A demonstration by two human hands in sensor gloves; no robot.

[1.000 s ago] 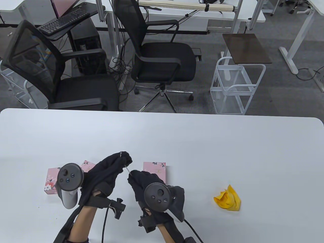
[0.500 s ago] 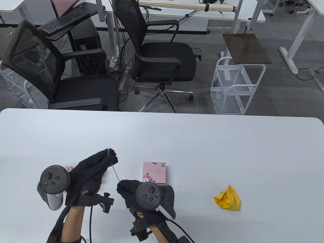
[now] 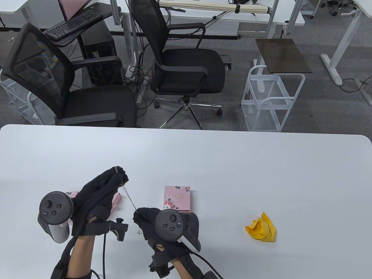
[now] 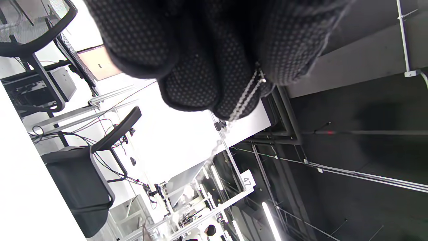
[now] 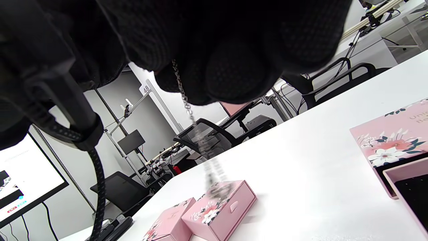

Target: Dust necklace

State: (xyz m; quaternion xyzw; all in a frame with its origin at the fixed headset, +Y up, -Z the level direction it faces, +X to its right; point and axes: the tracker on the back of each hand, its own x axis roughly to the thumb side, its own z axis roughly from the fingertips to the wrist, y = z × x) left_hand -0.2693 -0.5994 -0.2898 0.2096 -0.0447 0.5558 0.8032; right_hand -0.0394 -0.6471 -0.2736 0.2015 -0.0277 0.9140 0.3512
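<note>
A thin silver necklace [image 3: 128, 195] is stretched between both gloved hands above the white table [image 3: 232, 162]. My left hand [image 3: 114, 177] pinches its upper end, with chain links draped over the fingertips [image 4: 245, 95]. My right hand [image 3: 139, 214] pinches the lower part, and a short tail of chain [image 3: 139, 231] hangs below it. In the right wrist view the necklace [image 5: 187, 103] runs down from the fingers [image 5: 234, 73]. A crumpled yellow cloth [image 3: 261, 228] lies on the table to the right, away from both hands.
A pink floral box [image 3: 177, 197] lies just right of my right hand. A pink drawer box [image 3: 114, 200] is partly hidden under my left hand; it appears with its pink sleeve [image 5: 167, 224] in the right wrist view. Black chairs [image 3: 186, 66] stand beyond the far edge.
Both hands have moved left and a little toward me with the necklace still held between them. The left hand now covers most of the left pink boxes.
</note>
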